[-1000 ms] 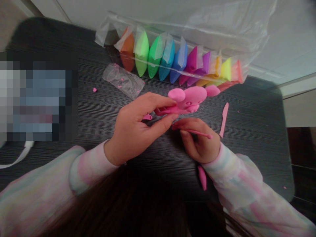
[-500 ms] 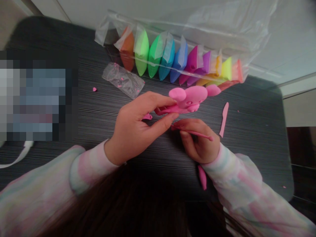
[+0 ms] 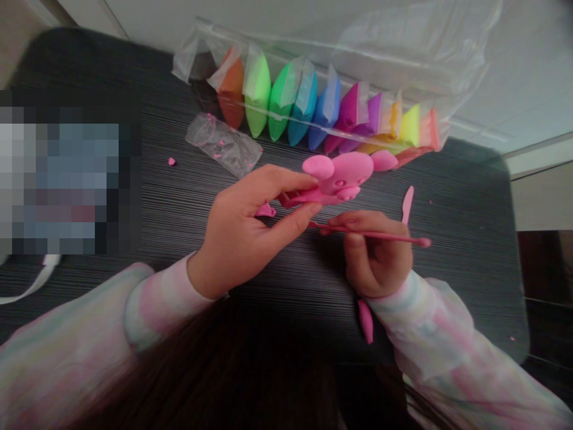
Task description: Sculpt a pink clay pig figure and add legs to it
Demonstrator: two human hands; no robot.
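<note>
Between the thumb and fingers of my left hand (image 3: 248, 236) is a pink clay animal head (image 3: 347, 176) with two round ears, eye marks and a small snout. Closed in a pinch, my right hand (image 3: 380, 254) holds a thin pink modelling tool (image 3: 385, 235) with a rounded knob at its right end. The tool's other end lies just below the clay figure, close to my left thumb; whether it touches is unclear. A pink clay piece (image 3: 267, 210) shows behind my left hand. Below my right wrist lies another elongated pink clay piece (image 3: 366, 321).
A clear plastic bag (image 3: 358, 128) of several coloured clay packets stands along the back of the dark table (image 3: 156, 209). Near it lies a crumpled clear wrapper (image 3: 224, 146). A pink plastic knife (image 3: 407, 204) is on the right, and a pink crumb (image 3: 172, 161) on the left.
My right hand has shifted slightly right, and the tool now reaches further right and lies more level. The clay head has tilted a little and moved slightly left.
</note>
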